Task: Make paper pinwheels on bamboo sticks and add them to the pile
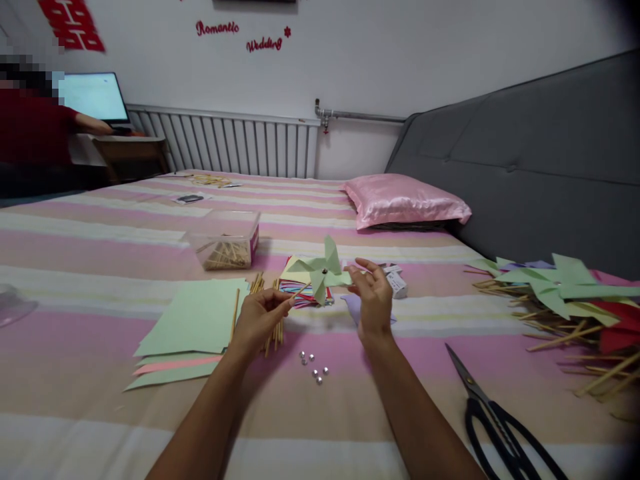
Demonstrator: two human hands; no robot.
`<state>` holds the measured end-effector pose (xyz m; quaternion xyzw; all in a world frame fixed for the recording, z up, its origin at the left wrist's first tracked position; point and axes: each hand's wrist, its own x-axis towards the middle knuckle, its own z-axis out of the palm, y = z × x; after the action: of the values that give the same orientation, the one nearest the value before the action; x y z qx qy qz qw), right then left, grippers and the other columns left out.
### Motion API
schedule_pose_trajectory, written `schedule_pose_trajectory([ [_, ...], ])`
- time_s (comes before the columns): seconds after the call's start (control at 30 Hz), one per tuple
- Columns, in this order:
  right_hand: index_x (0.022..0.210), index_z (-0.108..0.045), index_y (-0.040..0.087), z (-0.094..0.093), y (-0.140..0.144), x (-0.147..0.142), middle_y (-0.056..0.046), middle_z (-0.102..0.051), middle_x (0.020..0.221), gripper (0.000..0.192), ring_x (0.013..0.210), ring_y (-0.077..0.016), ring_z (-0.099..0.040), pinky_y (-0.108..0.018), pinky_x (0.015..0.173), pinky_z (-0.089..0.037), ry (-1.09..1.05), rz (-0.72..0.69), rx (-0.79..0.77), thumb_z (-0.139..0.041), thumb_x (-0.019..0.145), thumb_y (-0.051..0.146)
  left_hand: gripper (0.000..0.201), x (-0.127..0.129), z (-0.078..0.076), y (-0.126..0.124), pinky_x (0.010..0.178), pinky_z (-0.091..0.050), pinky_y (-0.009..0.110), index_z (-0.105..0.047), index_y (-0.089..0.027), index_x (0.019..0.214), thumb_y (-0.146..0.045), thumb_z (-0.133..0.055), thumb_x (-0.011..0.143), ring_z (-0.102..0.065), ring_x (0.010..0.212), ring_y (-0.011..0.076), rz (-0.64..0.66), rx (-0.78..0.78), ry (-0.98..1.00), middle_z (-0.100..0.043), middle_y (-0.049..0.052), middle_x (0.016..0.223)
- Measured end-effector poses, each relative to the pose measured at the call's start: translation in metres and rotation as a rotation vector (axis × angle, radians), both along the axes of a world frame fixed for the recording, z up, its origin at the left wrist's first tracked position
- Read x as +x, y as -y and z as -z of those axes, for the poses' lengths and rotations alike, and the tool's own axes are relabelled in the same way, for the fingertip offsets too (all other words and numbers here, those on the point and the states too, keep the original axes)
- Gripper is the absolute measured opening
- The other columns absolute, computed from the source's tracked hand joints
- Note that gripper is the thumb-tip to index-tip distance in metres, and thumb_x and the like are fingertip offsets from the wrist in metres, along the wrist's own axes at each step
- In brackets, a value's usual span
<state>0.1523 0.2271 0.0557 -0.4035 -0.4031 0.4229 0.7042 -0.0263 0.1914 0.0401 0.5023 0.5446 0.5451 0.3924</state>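
Note:
My left hand point(261, 319) pinches the thin wooden stick of a pale green paper pinwheel point(321, 270), holding it up over the striped bed. My right hand point(373, 298) is open beside the pinwheel, its fingertips touching the edge of one blade. Below the hands lie several small silver pins point(314, 365) on the sheet. A bundle of wooden sticks point(270, 313) lies under my left hand, next to a stack of green and pink paper sheets point(195, 323). Coloured paper squares point(300, 287) lie behind the pinwheel.
Black scissors point(500, 420) lie at the lower right. A heap of finished pinwheels point(565, 293) sits at the right by the grey headboard. A clear plastic box of sticks point(227, 240) and a pink pillow point(405, 200) lie farther back. Another person point(35, 127) sits at a desk far left.

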Motion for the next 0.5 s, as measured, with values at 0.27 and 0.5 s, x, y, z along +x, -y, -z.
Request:
schedule_pose_trajectory([
  [0.27, 0.094, -0.055, 0.016, 0.0026, -0.0039, 0.0022, 0.003, -0.061, 0.064, 0.036, 0.054, -0.0119, -0.057, -0.024, 0.054, -0.043, 0.021, -0.003, -0.075, -0.066, 0.061, 0.024, 0.022, -0.0020, 0.0034, -0.0019, 0.052, -0.039, 0.020, -0.068, -0.014, 0.072, -0.032, -0.074, 0.062, -0.053, 0.058, 0.0102, -0.032, 0.024, 0.008, -0.062, 0.000, 0.062],
  [0.5, 0.099, -0.051, 0.017, 0.0072, -0.0006, -0.0016, 0.000, -0.066, 0.066, 0.039, 0.057, -0.0148, -0.061, -0.025, 0.057, -0.046, 0.254, -0.108, -0.037, -0.066, 0.064, 0.026, 0.022, -0.0042, 0.0041, -0.0017, 0.052, -0.038, 0.020, -0.069, -0.014, 0.074, -0.034, -0.072, 0.065, -0.052, 0.057, 0.0098, -0.058, 0.050, -0.025, -0.061, -0.001, 0.060],
])
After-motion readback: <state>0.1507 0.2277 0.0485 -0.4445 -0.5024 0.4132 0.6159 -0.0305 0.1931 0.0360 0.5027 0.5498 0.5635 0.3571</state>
